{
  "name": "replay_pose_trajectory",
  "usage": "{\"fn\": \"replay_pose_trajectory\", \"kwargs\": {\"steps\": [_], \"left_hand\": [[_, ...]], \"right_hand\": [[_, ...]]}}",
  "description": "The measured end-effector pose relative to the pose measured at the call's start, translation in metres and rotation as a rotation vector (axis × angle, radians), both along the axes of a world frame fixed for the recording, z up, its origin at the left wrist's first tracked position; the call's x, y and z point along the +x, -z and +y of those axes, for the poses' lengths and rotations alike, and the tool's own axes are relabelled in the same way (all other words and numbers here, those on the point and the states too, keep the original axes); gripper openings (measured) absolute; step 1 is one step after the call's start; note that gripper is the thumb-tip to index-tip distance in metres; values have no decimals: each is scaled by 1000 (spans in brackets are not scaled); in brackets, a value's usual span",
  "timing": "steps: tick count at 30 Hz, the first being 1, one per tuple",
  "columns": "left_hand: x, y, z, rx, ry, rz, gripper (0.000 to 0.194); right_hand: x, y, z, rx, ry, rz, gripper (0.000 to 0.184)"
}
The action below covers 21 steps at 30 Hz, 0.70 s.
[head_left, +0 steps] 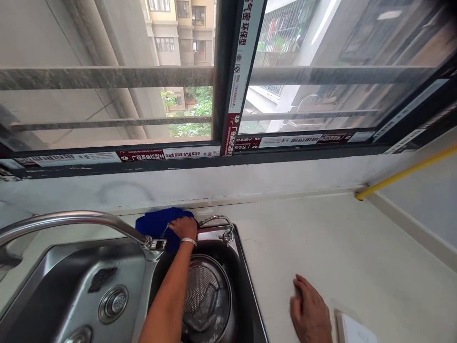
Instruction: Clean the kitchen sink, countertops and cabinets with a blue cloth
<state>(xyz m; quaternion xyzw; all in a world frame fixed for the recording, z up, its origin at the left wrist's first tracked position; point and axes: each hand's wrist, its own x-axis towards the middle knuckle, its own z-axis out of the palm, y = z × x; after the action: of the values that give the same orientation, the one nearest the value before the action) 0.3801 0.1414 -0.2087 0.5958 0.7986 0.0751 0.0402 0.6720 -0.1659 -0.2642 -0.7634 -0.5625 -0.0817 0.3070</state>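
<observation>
My left hand (pixel 183 228) reaches over the sink's back edge, its fingers closed on a blue cloth (pixel 152 223). The cloth lies bunched between the wall and the sink rim and drapes forward near the basin divider. Just right of this hand is a small curved chrome spout (pixel 217 218). Below my left forearm, a perforated metal colander (pixel 198 281) sits in the right basin with a crumpled grey, see-through item (pixel 207 309) inside. My right hand (pixel 311 309) is over the white countertop (pixel 285 238), loosely bent, thumb apart from the fingers, with nothing visible in it.
A large curved chrome faucet (pixel 71 218) arches over the left basin (pixel 134 281). In that basin are a dark rag (pixel 102 278) and a drain strainer (pixel 113 304). A white box-like object (pixel 357 328) lies beside my right hand. A yellow pipe (pixel 407 172) meets the counter at right.
</observation>
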Motion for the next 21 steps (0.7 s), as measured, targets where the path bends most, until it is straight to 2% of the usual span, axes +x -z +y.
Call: {"fn": "replay_pose_trajectory", "kwargs": {"steps": [4, 10, 15, 21], "left_hand": [[15, 6, -9, 23, 123, 15, 43], [9, 3, -11, 35, 304, 13, 38], [10, 3, -13, 38, 399, 5, 36], [42, 6, -15, 34, 513, 5, 39]], "right_hand": [[0, 2, 0, 6, -4, -33, 35], [3, 6, -1, 15, -19, -76, 36], [2, 5, -1, -1, -23, -69, 37], [0, 2, -2, -21, -3, -51, 37]]}}
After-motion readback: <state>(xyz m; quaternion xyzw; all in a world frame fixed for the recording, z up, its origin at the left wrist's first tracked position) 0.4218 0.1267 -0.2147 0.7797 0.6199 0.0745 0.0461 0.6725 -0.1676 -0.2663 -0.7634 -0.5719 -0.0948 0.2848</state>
